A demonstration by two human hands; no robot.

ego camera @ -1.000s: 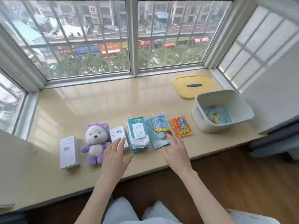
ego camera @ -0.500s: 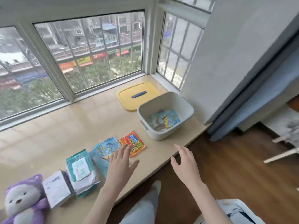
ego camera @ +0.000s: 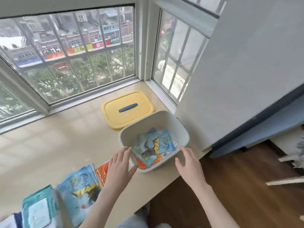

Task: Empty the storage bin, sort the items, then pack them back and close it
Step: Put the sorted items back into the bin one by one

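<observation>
A pale grey storage bin (ego camera: 166, 117) stands open on the beige sill near its front edge. Inside lie a blue packet (ego camera: 156, 143) and an orange packet (ego camera: 141, 163) beneath it. My left hand (ego camera: 120, 165) hovers open at the bin's near left corner, fingertips at the rim. My right hand (ego camera: 189, 162) hovers open at the near right corner, holding nothing. The yellow lid (ego camera: 128, 109) with a blue handle lies flat behind the bin. On the sill to the left lie another blue packet (ego camera: 80, 190), an orange packet (ego camera: 102, 173) partly under my left hand, and a teal wipes pack (ego camera: 39, 209).
Window panes with bars run along the back and right of the sill (ego camera: 57, 145). A white wall (ego camera: 238, 79) rises just right of the bin. Wood floor (ego camera: 230, 195) lies below the sill's front edge, with a blue curtain (ego camera: 263, 127) beyond.
The view swung right, from the row of sorted items to the bin. Both hands left the packets and moved right and forward to the bin's near corners.
</observation>
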